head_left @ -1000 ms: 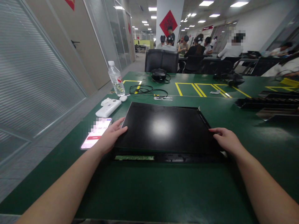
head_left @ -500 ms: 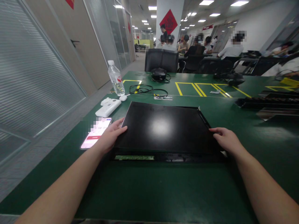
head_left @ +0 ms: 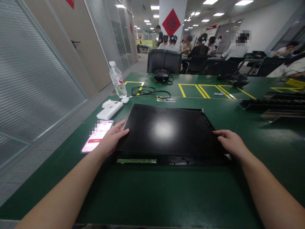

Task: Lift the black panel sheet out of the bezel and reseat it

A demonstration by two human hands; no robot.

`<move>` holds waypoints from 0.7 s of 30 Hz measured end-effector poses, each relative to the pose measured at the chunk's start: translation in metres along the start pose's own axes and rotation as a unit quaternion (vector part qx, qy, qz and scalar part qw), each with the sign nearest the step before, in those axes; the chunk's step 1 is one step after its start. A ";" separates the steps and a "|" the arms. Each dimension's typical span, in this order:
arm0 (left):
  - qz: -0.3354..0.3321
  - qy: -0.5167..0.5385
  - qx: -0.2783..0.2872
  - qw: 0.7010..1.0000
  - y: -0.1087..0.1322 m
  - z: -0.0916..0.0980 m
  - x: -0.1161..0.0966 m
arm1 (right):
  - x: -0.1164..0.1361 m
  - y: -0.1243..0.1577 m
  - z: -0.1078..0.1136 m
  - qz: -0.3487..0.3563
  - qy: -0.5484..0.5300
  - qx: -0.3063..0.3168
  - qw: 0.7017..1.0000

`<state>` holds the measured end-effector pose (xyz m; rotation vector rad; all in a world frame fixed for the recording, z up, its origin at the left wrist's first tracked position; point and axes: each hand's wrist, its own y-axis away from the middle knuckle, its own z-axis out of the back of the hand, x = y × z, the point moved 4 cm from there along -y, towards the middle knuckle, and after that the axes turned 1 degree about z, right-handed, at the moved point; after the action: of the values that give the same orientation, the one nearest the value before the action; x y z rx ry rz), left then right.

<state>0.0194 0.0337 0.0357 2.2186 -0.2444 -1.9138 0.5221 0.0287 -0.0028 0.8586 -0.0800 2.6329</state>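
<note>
A glossy black screen panel [head_left: 152,130] lies in front of me, with a bright light reflected in its middle. Under it sits a black frame [head_left: 190,160], showing along the near side and at the far right corner. A narrow green circuit board [head_left: 137,161] shows at the near left of the frame. My left hand [head_left: 116,137] grips the panel's left edge, thumb on top and fingers at the side, partly hidden. At the right edge, where panel and frame meet, my right hand [head_left: 227,140] is closed, index finger and thumb at the rim.
Left of the panel lie a lit phone [head_left: 97,136], a white device [head_left: 109,110] and a water bottle [head_left: 118,81]. Black cables [head_left: 145,91] and a black device [head_left: 162,75] are farther back. Dark strip-like parts [head_left: 271,105] lie at the right. People sit beyond the green table [head_left: 162,197].
Both hands keep their hold and the panel stays in place. The view has shifted very slightly. In the background, a standing person has moved left.
</note>
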 end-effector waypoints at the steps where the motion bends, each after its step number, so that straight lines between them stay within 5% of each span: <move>1: -0.001 -0.003 0.001 1.000 0.000 0.000 0.000 | 0.000 0.001 0.000 -0.002 -0.002 0.000 1.000; 21: -0.009 -0.014 0.004 1.000 -0.003 0.003 0.006 | 0.005 0.006 0.000 -0.025 -0.031 0.010 0.999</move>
<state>0.0168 0.0349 0.0287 2.2085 -0.2364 -1.9567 0.5161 0.0251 0.0005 0.9381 -0.0473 2.5648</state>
